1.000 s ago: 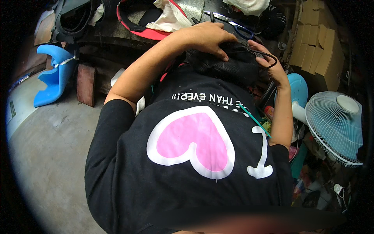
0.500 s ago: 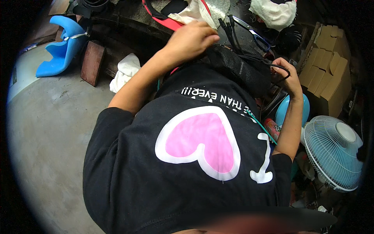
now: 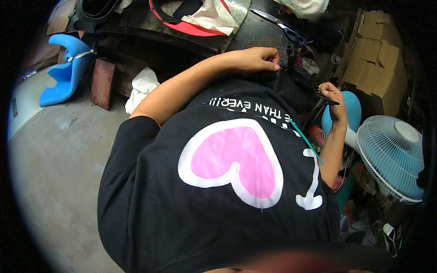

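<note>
A black mesh piece (image 3: 291, 86) with dark straps or cords lies across my lap, in front of my body. My left hand (image 3: 260, 60) is at its upper edge, thumb and fingers closed in a pinch; a thin dark edge or cord seems to be between the fingertips. On the other side, my right hand (image 3: 332, 96) grips a bundle of black cords (image 3: 309, 83), one end sticking out past the fingers. Beyond the mesh, blue-handled scissors (image 3: 291, 34) rest on the work surface, apart from both hands. Part of the mesh is hidden by my shirt and left wrist.
A red-rimmed item with white cloth (image 3: 205, 20) lies on the bench ahead. To the right stand cardboard boxes (image 3: 375, 59) and a fan (image 3: 391, 154) beside a light-blue round object (image 3: 350, 109). A blue plastic piece (image 3: 68, 68), brown block (image 3: 103, 84) and white cloth (image 3: 142, 88) are left.
My left hand has moved right and closed near the mesh's edge. My right hand has lowered slightly, and the cords have shifted with it. The view has tilted a little.
</note>
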Demonstrator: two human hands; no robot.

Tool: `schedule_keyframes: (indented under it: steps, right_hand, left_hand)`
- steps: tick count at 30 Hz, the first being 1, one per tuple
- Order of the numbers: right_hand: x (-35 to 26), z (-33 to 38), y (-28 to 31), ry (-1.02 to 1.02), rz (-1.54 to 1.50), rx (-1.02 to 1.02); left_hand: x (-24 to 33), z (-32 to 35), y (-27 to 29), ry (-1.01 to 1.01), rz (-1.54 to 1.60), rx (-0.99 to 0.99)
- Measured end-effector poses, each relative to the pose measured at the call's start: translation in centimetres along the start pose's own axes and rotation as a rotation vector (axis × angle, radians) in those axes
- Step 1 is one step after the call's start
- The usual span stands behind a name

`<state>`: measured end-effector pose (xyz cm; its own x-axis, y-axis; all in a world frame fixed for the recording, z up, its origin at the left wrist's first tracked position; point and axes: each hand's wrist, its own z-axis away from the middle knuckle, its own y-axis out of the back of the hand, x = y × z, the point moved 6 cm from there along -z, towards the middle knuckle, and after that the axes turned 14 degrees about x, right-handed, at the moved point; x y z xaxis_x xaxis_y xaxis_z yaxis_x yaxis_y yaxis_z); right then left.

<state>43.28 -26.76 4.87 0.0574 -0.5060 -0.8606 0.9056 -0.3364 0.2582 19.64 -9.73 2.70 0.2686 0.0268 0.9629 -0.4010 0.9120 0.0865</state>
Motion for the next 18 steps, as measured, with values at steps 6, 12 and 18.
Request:
schedule_keyframes:
  steps: [6,12,18]
  right_hand:
    - [6.3,1.2,1.4,-0.079,-0.088,0.208]
    - [14.2,2.2,0.0,-0.413,-0.401,0.393]
    - [18.1,2.7,-2.4,-0.329,-0.563,0.504]
  left_hand:
    - [-1.4,-2.8,-3.9,0.185,0.105,-0.111]
    - [-3.0,-4.7,-7.9,0.030,-0.209,-0.262]
    - [-4.4,-5.3,-9.3,-0.041,-0.267,-0.285]
